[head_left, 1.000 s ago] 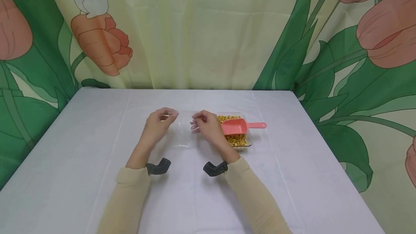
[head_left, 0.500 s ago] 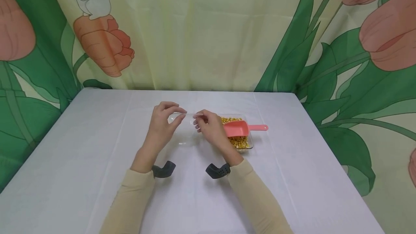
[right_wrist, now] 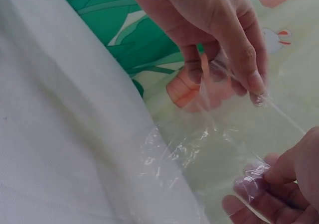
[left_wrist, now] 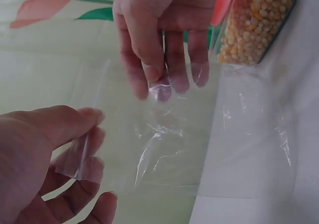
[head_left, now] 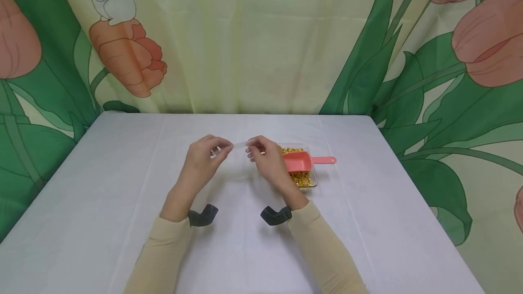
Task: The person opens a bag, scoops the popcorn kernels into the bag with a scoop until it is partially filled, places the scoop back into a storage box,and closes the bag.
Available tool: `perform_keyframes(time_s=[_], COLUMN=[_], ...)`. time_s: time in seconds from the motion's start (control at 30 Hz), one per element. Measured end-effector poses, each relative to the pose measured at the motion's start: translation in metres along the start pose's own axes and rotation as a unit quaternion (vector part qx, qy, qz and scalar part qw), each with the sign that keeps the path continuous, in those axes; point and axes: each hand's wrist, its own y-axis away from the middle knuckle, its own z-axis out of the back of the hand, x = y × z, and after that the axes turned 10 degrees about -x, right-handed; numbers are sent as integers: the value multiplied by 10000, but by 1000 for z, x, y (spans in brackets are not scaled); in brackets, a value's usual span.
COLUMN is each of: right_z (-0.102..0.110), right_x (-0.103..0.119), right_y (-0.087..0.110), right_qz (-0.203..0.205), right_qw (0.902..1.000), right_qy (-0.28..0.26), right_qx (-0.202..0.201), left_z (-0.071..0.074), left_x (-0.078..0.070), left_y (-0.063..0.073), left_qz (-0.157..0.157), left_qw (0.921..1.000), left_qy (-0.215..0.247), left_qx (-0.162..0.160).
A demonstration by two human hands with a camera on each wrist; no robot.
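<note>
A clear plastic bag point(left_wrist: 164, 144) hangs between the two hands above the middle of the table, its top edge stretched from one to the other and its body slack, creased and see-through. The left hand point(head_left: 200, 158) pinches that edge between thumb and fingertips, the lower fingers loosely parted. The right hand point(head_left: 269, 158) pinches the film between thumb and a finger, its other fingers spread behind it. Whether the mouth is parted or its two layers lie together, I cannot tell.

To work this edge well, I would keep both pinches near it, rub thumb against finger to separate the layers, and pull gently, since such thin film probably clings and may stretch.

Just right of the right hand stands a clear container point(head_left: 315, 179) of corn kernels point(head_left: 301, 179), with a pink scoop point(head_left: 297, 162) lying across them, handle to the right. Beneath is a white tablecloth point(head_left: 102, 217); on the far side hangs a printed curtain point(head_left: 261, 58).
</note>
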Motion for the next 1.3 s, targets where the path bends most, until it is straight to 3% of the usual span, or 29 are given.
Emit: perform_keyframes(time_s=[0.3, 0.47, 0.67, 0.8, 0.97, 1.13, 1.3], right_z=[1, 3, 9, 11, 8, 6, 6], right_x=[1, -2, 0, 5, 6, 4, 4], right_y=[2, 5, 10, 12, 13, 14, 13], right_qz=[-44, 282, 679, 636, 514, 375, 287], right_qw=[9999, 9988, 9957, 9968, 9986, 9990, 9979], right_qy=[95, 255, 244, 158, 5, -205, -503], right_qx=[-69, -296, -585, -453, -108, 144, 301], left_z=[8, 8, 8, 10, 10, 8, 6], left_x=[0, 1, 0, 0, -1, -3, -7], left_y=[-1, 1, 2, 3, 3, 6, 4], left_qz=[568, 965, 1484, 1798, 1945, 2240, 2425], left_qw=[9954, 9882, 9799, 9741, 9683, 9496, 9330], left_qy=[-44, 44, 180, 437, 703, 1219, 1726], left_qx=[768, 1190, 1321, 1301, 1399, 1823, 2023])
